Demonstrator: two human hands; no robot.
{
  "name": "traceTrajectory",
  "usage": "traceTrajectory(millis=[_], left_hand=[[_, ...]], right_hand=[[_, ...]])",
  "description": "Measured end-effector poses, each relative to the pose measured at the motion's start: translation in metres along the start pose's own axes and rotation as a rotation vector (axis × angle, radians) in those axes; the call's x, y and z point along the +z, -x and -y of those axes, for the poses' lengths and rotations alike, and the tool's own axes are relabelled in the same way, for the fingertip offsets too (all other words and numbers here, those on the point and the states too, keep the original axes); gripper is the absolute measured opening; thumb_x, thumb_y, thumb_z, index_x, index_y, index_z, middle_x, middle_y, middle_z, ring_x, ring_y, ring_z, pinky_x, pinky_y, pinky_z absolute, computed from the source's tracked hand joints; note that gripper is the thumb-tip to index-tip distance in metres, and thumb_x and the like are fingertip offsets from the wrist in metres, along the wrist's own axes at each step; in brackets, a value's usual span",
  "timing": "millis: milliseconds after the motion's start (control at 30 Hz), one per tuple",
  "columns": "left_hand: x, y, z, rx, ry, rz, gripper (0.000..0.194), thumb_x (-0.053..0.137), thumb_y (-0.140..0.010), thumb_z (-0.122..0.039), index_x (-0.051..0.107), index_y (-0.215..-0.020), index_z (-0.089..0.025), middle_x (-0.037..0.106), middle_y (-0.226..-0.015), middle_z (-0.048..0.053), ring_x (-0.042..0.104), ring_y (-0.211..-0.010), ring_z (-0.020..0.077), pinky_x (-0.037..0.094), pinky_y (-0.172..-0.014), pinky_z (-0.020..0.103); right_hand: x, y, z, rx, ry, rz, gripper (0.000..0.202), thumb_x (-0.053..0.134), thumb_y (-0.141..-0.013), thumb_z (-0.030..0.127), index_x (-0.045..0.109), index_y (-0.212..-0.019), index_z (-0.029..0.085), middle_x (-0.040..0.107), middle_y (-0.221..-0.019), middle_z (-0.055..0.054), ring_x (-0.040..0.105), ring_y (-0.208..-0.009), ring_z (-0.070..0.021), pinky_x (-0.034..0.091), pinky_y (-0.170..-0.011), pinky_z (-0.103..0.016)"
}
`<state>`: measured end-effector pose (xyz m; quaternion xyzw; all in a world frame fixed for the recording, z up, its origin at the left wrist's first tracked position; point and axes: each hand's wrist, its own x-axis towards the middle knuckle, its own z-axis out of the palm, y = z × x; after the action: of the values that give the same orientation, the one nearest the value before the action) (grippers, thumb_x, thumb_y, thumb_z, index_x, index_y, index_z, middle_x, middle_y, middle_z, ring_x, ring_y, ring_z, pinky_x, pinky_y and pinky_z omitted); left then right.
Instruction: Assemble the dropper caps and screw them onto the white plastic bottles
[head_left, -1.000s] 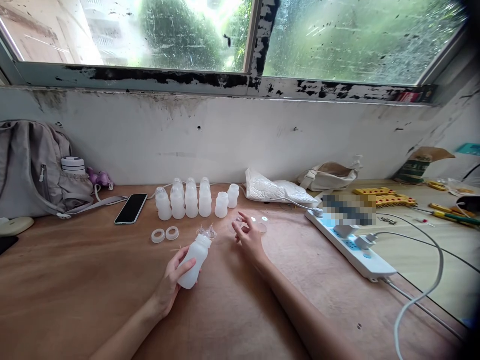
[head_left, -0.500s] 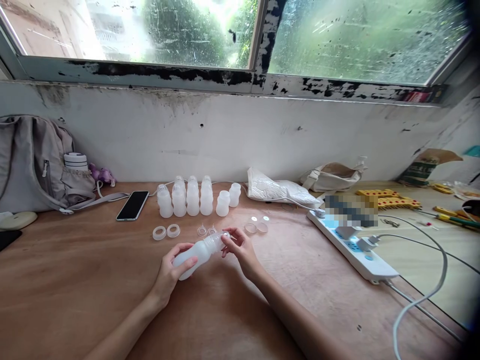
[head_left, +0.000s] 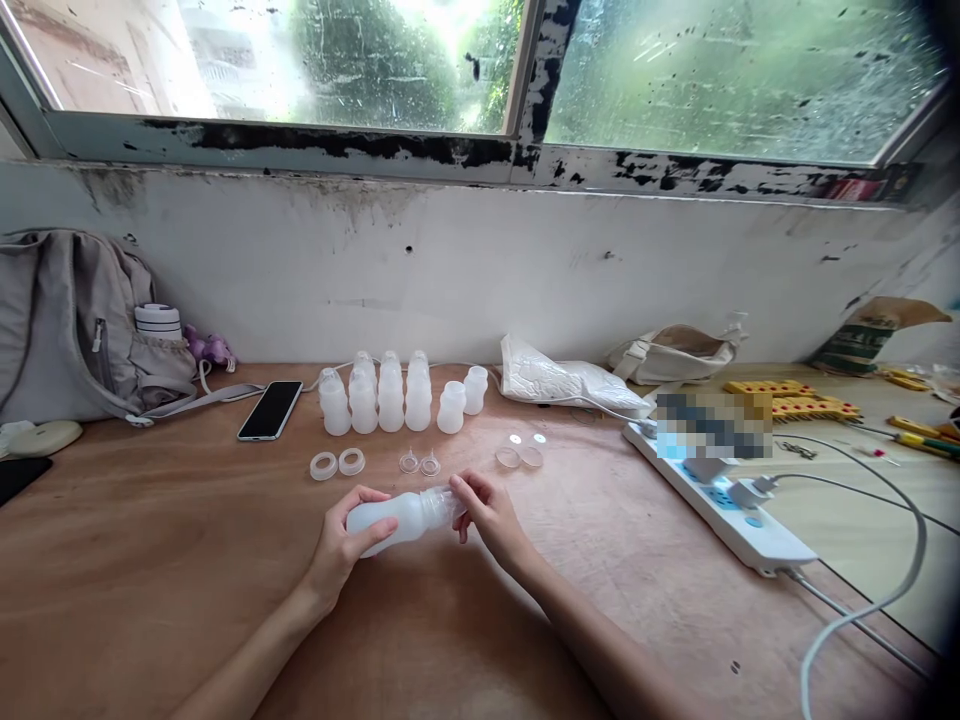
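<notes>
Far left of frame: gray backpack against the wall, phone flat on the table. Left of center: two white rings flat, side by side; behind them, capped bottles standing in a cluster. Left hand, lower center-left: grip closed around the body of the held bottle, which lies near horizontal, neck pointing right. Two clear nipple-shaped parts sit just behind it. Two uncapped bottles stand right of the cluster. Right hand, center: grip nearly closed, thumb and fingers on the clear top at the neck end. Behind that hand, two clear discs flat. Right side: white power strip, cables plugged in.
</notes>
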<state>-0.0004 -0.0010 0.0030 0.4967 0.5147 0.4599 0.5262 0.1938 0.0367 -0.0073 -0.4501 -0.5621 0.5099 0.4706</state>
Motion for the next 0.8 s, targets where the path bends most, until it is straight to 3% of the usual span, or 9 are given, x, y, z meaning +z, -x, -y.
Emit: traceTrajectory(millis=[167,400,600,800], left_hand=[[0.0011,0.0005,-0.0054,0.002,-0.015,0.006,0.033,0.065,-0.059,-0.042,0.053,-0.078,-0.018,0.050,-0.063,-0.003,0.046,-0.054,0.0110,0.037,-0.042,0.017],[0.0009,-0.0010,-0.0031,0.030,-0.067,0.032,0.035,0.064,-0.058,-0.044,0.051,-0.076,-0.017,0.048,-0.059,-0.003,0.043,-0.050,0.0094,0.034,-0.038,0.016],[0.0025,0.0019,-0.0028,0.027,-0.065,0.048,0.035,0.062,-0.059,-0.045,0.051,-0.076,-0.017,0.048,-0.063,-0.002,0.044,-0.051,0.0107,0.034,-0.037,0.017],[0.0009,0.0033,-0.0023,0.122,-0.141,0.072,0.033,0.061,-0.061,-0.045,0.049,-0.073,-0.017,0.047,-0.060,-0.003,0.042,-0.050,0.0103,0.033,-0.044,0.020]], right_hand=[[0.0009,0.0021,-0.0016,-0.009,0.167,-0.029,0.039,0.044,-0.080,0.048,0.043,-0.056,0.018,0.042,-0.039,0.006,0.039,-0.027,-0.0058,0.024,-0.027,-0.016],[0.0006,0.0026,0.0010,0.084,0.294,0.063,0.044,0.033,-0.084,0.049,0.046,-0.056,0.017,0.032,-0.033,0.008,0.032,-0.029,-0.0068,0.024,-0.034,-0.020],[-0.0006,0.0049,-0.0002,0.059,0.318,0.077,0.043,0.031,-0.085,0.046,0.047,-0.058,0.017,0.039,-0.044,0.005,0.037,-0.039,-0.0084,0.028,-0.041,-0.021],[0.0012,0.0044,-0.0031,0.032,0.327,0.054,0.045,0.029,-0.084,0.047,0.042,-0.052,0.018,0.040,-0.048,0.003,0.040,-0.048,-0.0112,0.030,-0.048,-0.023]])
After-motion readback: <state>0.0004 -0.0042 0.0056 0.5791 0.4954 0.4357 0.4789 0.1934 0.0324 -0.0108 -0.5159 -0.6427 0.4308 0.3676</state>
